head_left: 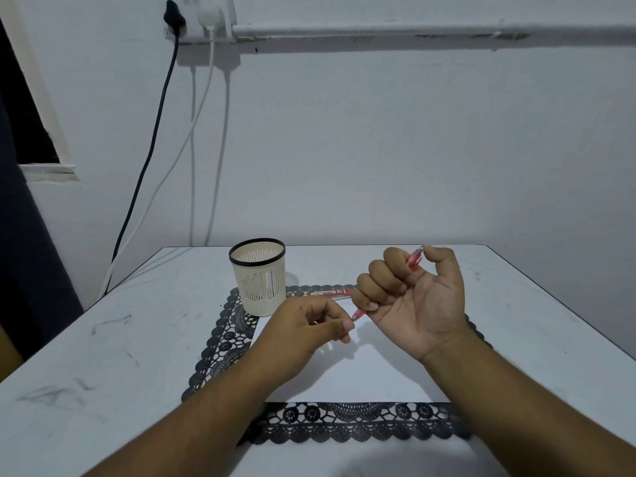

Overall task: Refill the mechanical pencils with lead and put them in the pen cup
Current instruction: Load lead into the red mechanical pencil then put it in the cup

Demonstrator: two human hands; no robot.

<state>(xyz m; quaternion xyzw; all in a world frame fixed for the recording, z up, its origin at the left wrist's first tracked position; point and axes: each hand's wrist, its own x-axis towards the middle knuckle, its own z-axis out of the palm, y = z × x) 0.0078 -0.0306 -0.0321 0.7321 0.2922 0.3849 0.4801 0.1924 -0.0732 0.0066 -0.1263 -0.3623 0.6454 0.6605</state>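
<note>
Right hand (413, 297) grips red pencil (413, 262); left hand (309, 325) pinches its tip above paper (361, 380).

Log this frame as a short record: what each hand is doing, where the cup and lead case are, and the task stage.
right hand: grips red pencil, thumb on its top end
left hand: pinches at the pencil's tip
cup: upright on the black lace mat, left of the hands; a pencil shows through its slats
lead case: flat on the mat behind the hands
paper: on the mat under the hands
stage: pencil not yet in cup
</note>
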